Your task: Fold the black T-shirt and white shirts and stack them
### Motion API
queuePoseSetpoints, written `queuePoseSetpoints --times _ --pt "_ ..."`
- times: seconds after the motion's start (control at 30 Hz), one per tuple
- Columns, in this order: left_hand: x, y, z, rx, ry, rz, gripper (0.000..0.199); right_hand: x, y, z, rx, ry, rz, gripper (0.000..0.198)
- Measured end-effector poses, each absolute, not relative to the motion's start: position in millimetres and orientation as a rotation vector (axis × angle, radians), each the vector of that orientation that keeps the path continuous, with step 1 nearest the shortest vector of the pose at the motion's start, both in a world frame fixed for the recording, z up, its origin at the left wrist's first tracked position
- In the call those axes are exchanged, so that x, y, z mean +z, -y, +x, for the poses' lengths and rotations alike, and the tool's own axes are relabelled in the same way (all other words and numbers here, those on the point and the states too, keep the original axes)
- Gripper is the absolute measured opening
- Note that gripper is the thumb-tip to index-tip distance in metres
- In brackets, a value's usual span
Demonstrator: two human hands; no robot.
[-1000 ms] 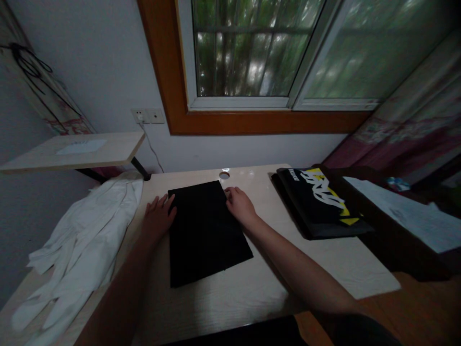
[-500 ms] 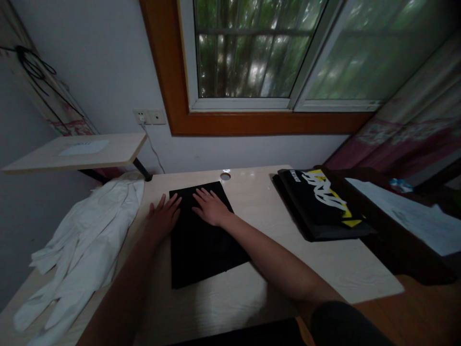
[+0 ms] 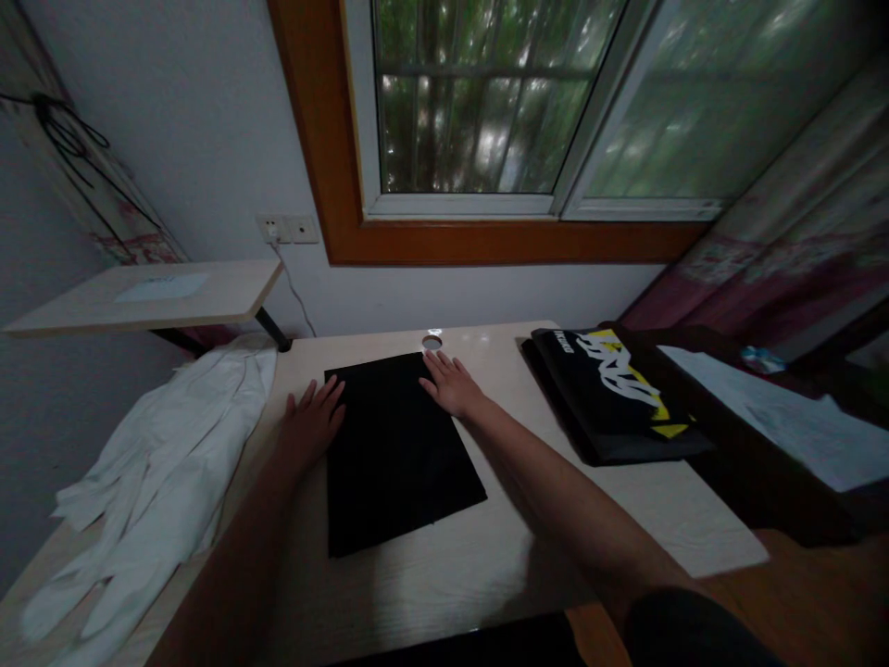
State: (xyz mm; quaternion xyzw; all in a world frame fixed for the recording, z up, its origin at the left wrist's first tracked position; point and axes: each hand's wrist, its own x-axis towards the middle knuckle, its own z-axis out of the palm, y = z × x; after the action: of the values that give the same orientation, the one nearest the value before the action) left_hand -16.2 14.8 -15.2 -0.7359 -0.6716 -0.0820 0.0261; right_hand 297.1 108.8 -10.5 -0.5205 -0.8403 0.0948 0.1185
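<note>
A flat black rectangle, apparently folded cloth (image 3: 399, 463), lies on the pale wooden desk (image 3: 500, 371). My left hand (image 3: 314, 421) rests palm down over its left edge near the far corner, with the fingers spread and the fingertips on the black surface. At the far right edge lies my right hand (image 3: 451, 382), flat with fingers stretched, partly on the cloth and partly on the desk. Neither hand grips anything.
A crumpled white garment (image 3: 173, 445) lies left, by a small raised shelf (image 3: 208, 283). On the right sits a stack of folded black clothes (image 3: 597, 398) with a white and yellow print. Beyond it are papers (image 3: 764, 398). The desk has a round cable hole (image 3: 431, 344).
My right hand has slid right across the black cloth, from its upper middle to its far right edge. My left hand has stayed in place.
</note>
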Motion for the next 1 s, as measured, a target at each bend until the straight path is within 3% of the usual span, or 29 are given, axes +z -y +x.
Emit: queuePoseSetpoints --times 0.23,0.47,0.73,1.0 --pt "-13.0 -14.3 -15.3 -0.232 2.075 -2.28 0.054 -2.6 -67.4 327.2 0.313 2.542 -1.295 0.076" --pt "-11.5 -13.5 -13.6 -0.243 2.077 -2.263 0.054 11.4 -13.6 355.5 0.425 2.675 -0.862 0.077" --pt "-7.7 -12.6 -13.1 -0.241 2.086 -2.278 0.054 18.6 4.9 375.6 0.594 2.672 -0.791 0.091" --pt "-8.2 -14.0 -15.9 -0.317 2.107 -2.272 0.052 14.6 16.0 389.5 0.587 2.713 -0.784 0.08"
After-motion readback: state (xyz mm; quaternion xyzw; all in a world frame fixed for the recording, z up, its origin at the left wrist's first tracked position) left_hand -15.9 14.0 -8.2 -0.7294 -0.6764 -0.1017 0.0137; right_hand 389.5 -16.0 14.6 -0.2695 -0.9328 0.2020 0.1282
